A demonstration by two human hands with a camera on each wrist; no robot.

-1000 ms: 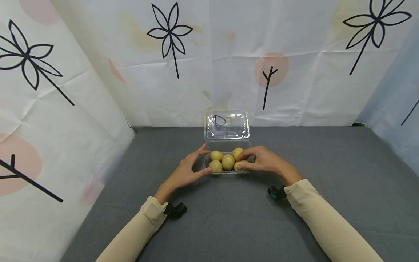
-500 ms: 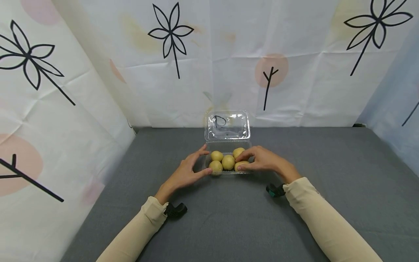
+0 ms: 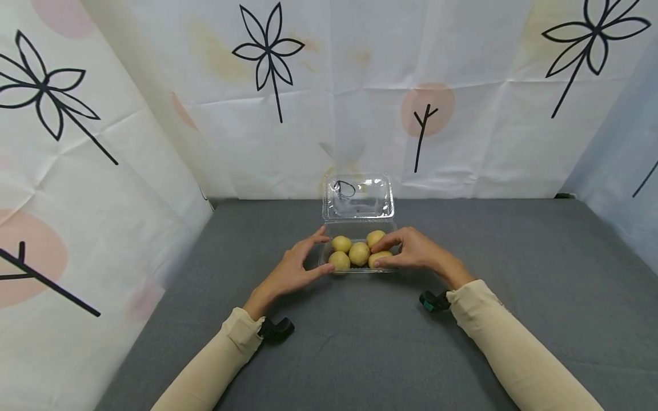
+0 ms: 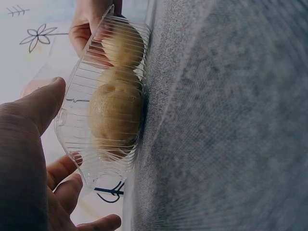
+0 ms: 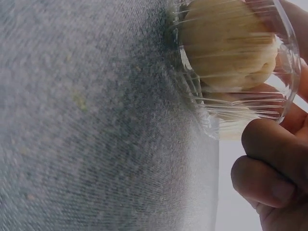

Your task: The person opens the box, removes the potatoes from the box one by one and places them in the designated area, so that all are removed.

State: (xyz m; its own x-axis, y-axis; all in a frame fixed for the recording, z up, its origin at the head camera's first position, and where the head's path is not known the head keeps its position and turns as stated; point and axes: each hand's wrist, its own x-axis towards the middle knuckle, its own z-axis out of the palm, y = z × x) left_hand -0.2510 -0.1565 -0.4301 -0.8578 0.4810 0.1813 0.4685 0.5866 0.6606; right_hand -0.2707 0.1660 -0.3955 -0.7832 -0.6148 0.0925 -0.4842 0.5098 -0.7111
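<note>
Several yellowish potatoes (image 3: 359,253) sit in a clear plastic clamshell box (image 3: 362,270) on the grey cloth, its lid (image 3: 357,197) raised at the back. My left hand (image 3: 294,268) is spread around the box's left end, thumb at the front rim and fingertips at the far corner. In the left wrist view, potatoes (image 4: 115,113) show through the ribbed wall. My right hand (image 3: 413,251) reaches over the right end, with thumb and finger around the front right potato (image 3: 379,260). In the right wrist view, the other fingers (image 5: 267,180) are curled outside the box.
Grey cloth (image 3: 339,354) covers the table. White patterned fabric (image 3: 360,125) hangs behind it and along the sides, close to the raised lid. A black wrist device (image 3: 277,330) hangs at the left cuff, another device (image 3: 434,301) at the right.
</note>
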